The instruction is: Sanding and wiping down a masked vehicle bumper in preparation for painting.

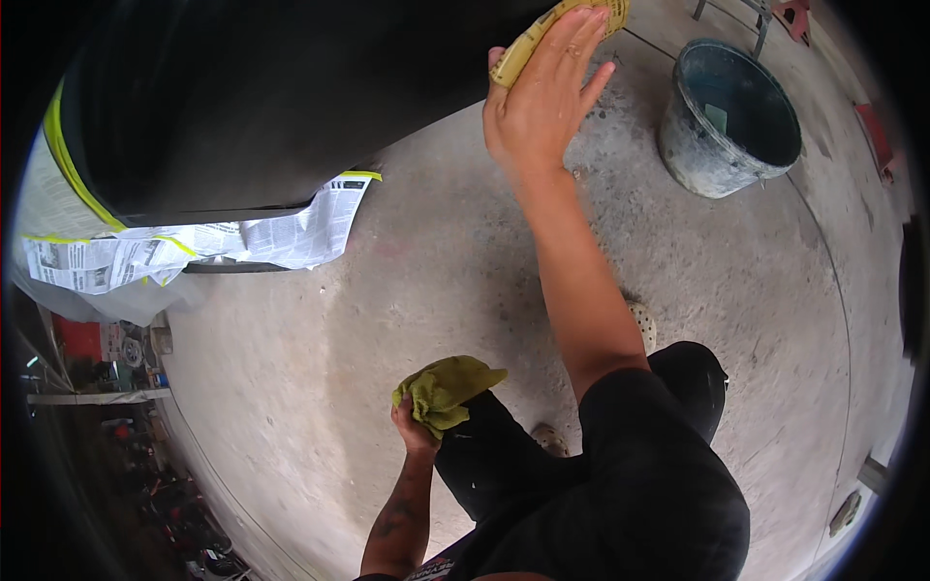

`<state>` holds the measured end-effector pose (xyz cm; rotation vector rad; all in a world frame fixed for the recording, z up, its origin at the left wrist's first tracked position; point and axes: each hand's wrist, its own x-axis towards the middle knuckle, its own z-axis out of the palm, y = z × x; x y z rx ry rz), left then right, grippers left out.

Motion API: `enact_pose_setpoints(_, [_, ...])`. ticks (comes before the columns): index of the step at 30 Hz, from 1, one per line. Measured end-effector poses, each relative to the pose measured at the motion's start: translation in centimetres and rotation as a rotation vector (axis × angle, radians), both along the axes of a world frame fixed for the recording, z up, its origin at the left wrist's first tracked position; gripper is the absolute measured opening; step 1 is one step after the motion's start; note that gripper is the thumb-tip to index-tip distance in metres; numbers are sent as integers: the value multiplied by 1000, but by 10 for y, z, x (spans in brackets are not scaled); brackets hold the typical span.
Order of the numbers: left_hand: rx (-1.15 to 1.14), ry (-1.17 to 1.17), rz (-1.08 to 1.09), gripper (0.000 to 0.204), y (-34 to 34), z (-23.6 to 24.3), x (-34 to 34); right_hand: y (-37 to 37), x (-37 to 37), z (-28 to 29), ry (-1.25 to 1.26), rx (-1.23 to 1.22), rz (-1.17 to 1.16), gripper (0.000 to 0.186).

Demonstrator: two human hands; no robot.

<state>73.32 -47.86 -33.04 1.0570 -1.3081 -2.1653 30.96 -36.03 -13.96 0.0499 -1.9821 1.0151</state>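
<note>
My right hand (550, 102) reaches up to the edge of a large glossy black body panel (291, 87). Beneath its fingers is a folded yellow-tan sheet of sandpaper (528, 53) with print on its back. The thumb bears on the sheet's edge, and the little finger sticks out to the side. The face of the sheet against the panel is hidden. Low in front of me, beside my knee, my left hand (417, 426) clutches a bunched olive-green cloth (448, 389), away from the panel.
Newspaper (310, 228) and yellow-green masking tape (73, 179) edge the panel's lower left. A dull grey bucket (712, 160) with something pale inside stands on the concrete floor (426, 252) at right. Cluttered shelving (97, 397) lines the far left.
</note>
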Motion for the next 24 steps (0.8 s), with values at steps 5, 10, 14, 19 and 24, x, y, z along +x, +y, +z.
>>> enact_pose_setpoints(5, [-4,-24,-33,52,-3,-13,-8,-46,23,-26,387,510,250,80])
enact_pose_setpoints(10, [-12,-24,2,52,-2,-8,-1,12,0,-9,0,-11,252,78])
enact_pose_setpoints(14, [0,-34,13,52,-9,-10,5,11,8,4,108,-113,260,73])
enact_pose_setpoints(19, [54,13,109,40,-1,-2,-10,3,28,9,-44,207,106,72])
enact_pose_setpoints(24, [82,24,69,39,0,-1,-14,-18,25,-7,71,27,199,86])
